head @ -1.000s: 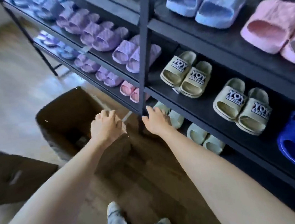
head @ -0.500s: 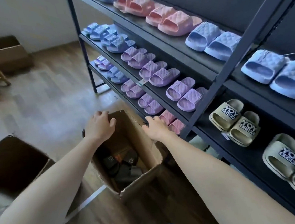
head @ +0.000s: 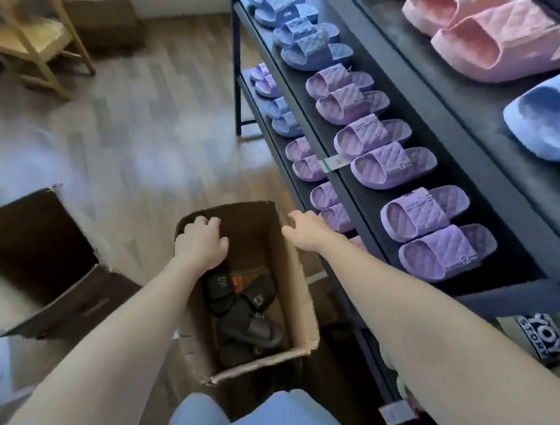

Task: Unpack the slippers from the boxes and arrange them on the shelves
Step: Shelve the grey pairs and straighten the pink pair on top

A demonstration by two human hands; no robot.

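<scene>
Left hand (head: 200, 242) grips the box (head: 289, 278) at its far-left rim, fingers curled over the edge. Right hand (head: 307, 230) lies on the right rim, fingers mostly straight, holding nothing. Box stands open on the floor (head: 152, 138), just beside the shelf (head: 366, 202) front edge.

Black slippers (head: 247, 329) lie piled loose in the box bottom.

My read: foam slides, so light, springy and not fragile, with a matte, grippy surface. Best hold is a pinch on the strap, or two clamped sole to sole.

The cardboard walls look soft and the near rim is ragged, so the box will flex under a one-sided pull. It is narrow and deep, so probably one hand in at a time.

The shelf level nearest the box is lined with purple slippers (head: 426, 214), and I can't see a free slot from here. A second box (head: 40, 251) sits to the left, well apart.
</scene>
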